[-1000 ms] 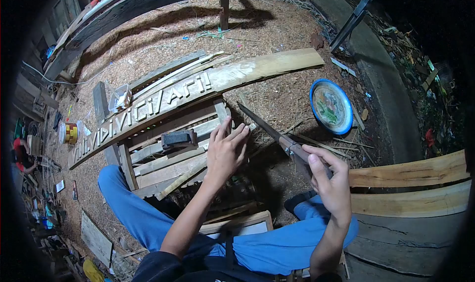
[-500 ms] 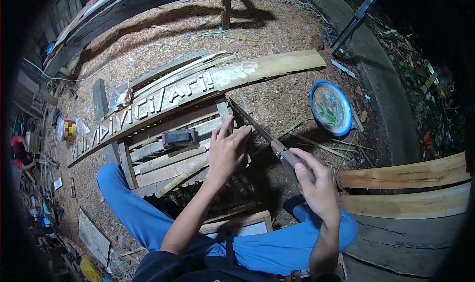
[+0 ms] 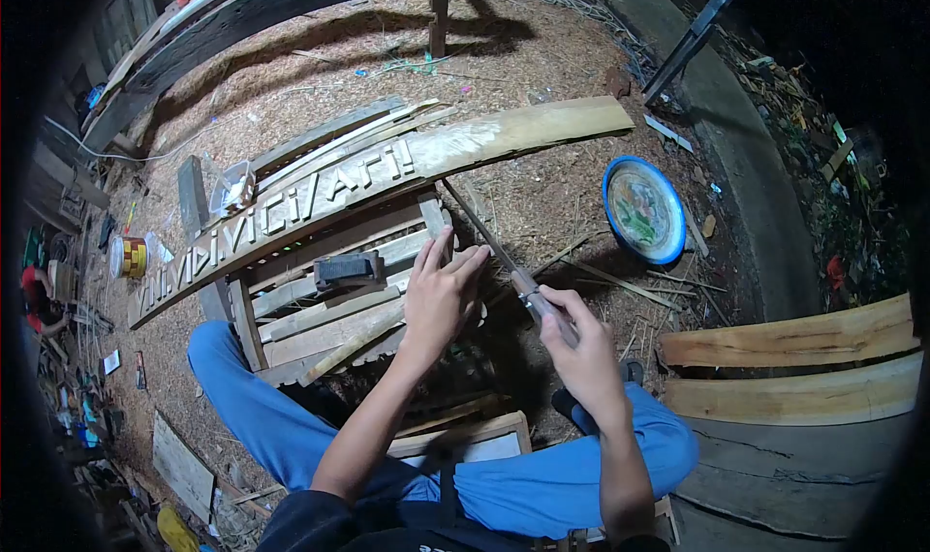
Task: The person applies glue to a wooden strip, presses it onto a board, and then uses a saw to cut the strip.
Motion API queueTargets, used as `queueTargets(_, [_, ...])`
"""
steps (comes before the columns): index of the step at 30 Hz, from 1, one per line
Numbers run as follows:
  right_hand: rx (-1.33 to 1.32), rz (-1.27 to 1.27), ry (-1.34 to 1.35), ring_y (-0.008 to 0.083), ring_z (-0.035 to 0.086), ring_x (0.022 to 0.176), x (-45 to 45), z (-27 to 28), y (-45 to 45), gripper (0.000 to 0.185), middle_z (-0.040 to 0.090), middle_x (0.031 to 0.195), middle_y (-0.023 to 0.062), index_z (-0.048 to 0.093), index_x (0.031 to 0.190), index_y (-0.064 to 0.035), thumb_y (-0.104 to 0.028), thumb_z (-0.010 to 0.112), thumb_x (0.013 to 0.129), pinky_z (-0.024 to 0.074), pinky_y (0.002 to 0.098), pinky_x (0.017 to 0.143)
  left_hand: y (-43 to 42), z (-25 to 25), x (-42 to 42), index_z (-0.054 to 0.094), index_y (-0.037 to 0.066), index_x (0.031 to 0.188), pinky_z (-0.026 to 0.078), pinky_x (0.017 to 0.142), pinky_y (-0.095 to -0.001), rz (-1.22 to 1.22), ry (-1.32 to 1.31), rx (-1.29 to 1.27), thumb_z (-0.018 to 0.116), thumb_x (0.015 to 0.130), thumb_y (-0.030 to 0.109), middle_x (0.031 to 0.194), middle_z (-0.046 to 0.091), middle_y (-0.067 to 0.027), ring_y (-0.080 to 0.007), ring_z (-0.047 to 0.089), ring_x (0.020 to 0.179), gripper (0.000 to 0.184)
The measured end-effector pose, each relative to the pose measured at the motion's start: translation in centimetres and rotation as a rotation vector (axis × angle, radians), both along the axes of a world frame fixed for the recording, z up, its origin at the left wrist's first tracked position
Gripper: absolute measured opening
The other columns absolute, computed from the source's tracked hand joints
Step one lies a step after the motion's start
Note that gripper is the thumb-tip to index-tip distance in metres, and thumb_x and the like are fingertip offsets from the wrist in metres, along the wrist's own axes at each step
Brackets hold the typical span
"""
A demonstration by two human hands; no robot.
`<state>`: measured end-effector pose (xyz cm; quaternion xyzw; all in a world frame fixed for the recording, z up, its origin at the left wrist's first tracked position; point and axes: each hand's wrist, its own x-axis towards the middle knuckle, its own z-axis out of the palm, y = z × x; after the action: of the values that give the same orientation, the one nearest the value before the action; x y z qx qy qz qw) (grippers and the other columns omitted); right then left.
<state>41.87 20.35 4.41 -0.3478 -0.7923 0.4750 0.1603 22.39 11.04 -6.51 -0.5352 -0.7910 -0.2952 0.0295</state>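
My right hand (image 3: 581, 353) is wrapped around the wooden handle (image 3: 531, 295) of a long, narrow-bladed knife. Its dark blade (image 3: 475, 218) slants up and left to the edge of a lettered board. Close beside the blade, my left hand (image 3: 438, 300) has its fingers stretched out and spread, over the right end of a slatted wooden frame (image 3: 334, 329). Whether its fingertips touch the blade I cannot tell. A dark block-shaped tool (image 3: 347, 271) sits on the slats to the left. Behind it lies the long board (image 3: 523, 131) with raised wooden letters.
A blue-rimmed tray (image 3: 607, 203) lies on shavings to the right. Planks (image 3: 790, 397) lie at the lower right. A clear plastic box (image 3: 234, 189) and a yellow-and-red tub (image 3: 129, 258) stand left. A bench (image 3: 291, 19) runs across the back. A person's red sleeve (image 3: 34, 281) shows far left.
My right hand has shifted left and slightly up, taking the knife with it. The left hand has stayed almost in place.
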Motion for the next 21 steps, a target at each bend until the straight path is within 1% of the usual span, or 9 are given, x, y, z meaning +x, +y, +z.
queueTargets(1, [0.0,-0.006,-0.001,0.0317,0.077,0.102,0.3,0.0,0.0,0.031,0.075,0.107,0.0241,0.065,0.132,-0.0061,-0.013,0.063,0.101,0.0578,0.0387,0.084,0.0,0.0,0.0,0.069,0.018,0.138,0.03,0.126,-0.0507,0.001,0.001,0.003,0.075,0.083,0.01,0.136,0.071,-0.0028,-0.0356,0.044,0.149,0.056])
queueTargets(4, [0.021,0.036,-0.05,0.039,0.076,0.099,0.6,0.8,0.1,0.032,0.076,0.105,0.0236,0.062,0.134,-0.0076,-0.017,0.064,0.103,0.0583,0.0415,0.082,-0.1,-0.3,-0.1,0.069,0.019,0.138,0.032,0.126,-0.0511,0.009,-0.009,0.016,0.075,0.082,0.009,0.137,0.071,-0.003,-0.0358,0.044,0.149,0.057])
queueTargets(7, [-0.013,0.034,-0.101,0.0388,0.076,0.099,0.9,2.1,-0.2,0.031,0.075,0.104,0.0237,0.062,0.133,-0.0079,-0.018,0.063,0.104,0.058,0.0422,0.082,-0.3,0.1,-0.2,0.068,0.019,0.139,0.032,0.126,-0.0513,0.008,-0.038,0.003,0.075,0.082,0.008,0.139,0.07,-0.0032,-0.0353,0.043,0.15,0.059])
queueTargets(9, [-0.025,0.017,-0.109,0.0396,0.076,0.1,0.5,0.9,0.0,0.03,0.075,0.104,0.0235,0.062,0.133,-0.0076,-0.019,0.063,0.104,0.0577,0.0423,0.081,-0.3,0.1,-0.1,0.068,0.019,0.139,0.032,0.126,-0.0513,-0.001,-0.042,-0.013,0.075,0.081,0.008,0.14,0.069,-0.0032,-0.0354,0.042,0.151,0.06])
queueTargets(11, [0.067,0.024,0.039,0.0119,0.065,0.081,0.2,-1.6,0.3,0.029,0.072,0.091,0.0083,0.062,0.132,-0.0046,-0.017,0.061,0.106,0.0526,0.0327,0.075,0.0,-0.3,0.1,0.068,0.019,0.139,0.031,0.127,-0.0512,-0.003,-0.006,-0.009,0.076,0.08,0.008,0.14,0.069,-0.0032,-0.0353,0.043,0.15,0.061])
queueTargets(13, [0.082,0.033,0.02,0.012,0.066,0.081,0.4,-0.1,0.3,0.029,0.071,0.09,0.0081,0.062,0.132,-0.0048,-0.018,0.061,0.106,0.0528,0.0327,0.075,0.0,0.0,0.0,0.068,0.019,0.139,0.03,0.127,-0.0508,0.008,-0.013,-0.009,0.076,0.08,0.008,0.137,0.07,-0.0033,-0.0352,0.044,0.149,0.061])
queueTargets(15, [-0.023,0.04,-0.099,0.036,0.077,0.1,1.0,2.3,0.2,0.029,0.075,0.104,0.0238,0.061,0.131,-0.0057,-0.02,0.062,0.106,0.0571,0.0417,0.081,-0.1,0.2,0.0,0.068,0.018,0.138,0.031,0.127,-0.0509,0.008,-0.002,-0.006,0.075,0.08,0.008,0.135,0.071,-0.0033,-0.0354,0.045,0.148,0.06])
queueTargets(17, [-0.07,0.039,-0.118,0.0369,0.077,0.101,1.1,2.8,0.2,0.029,0.075,0.104,0.0233,0.062,0.131,-0.0066,-0.02,0.062,0.106,0.0572,0.0422,0.082,-0.1,0.0,0.0,0.069,0.018,0.137,0.031,0.126,-0.0513,0.005,-0.024,0.004,0.075,0.079,0.007,0.134,0.071,-0.0034,-0.0358,0.044,0.149,0.059])
queueTargets(21, [0.033,0.011,-0.058,0.0397,0.076,0.101,0.6,0.9,-0.1,0.029,0.074,0.104,0.0245,0.062,0.131,-0.0065,-0.02,0.062,0.105,0.0573,0.0429,0.081,0.0,0.0,0.1,0.069,0.018,0.137,0.031,0.126,-0.0512,0.011,-0.003,0.012,0.073,0.08,0.006,0.133,0.071,-0.0029,-0.0352,0.045,0.148,0.058])
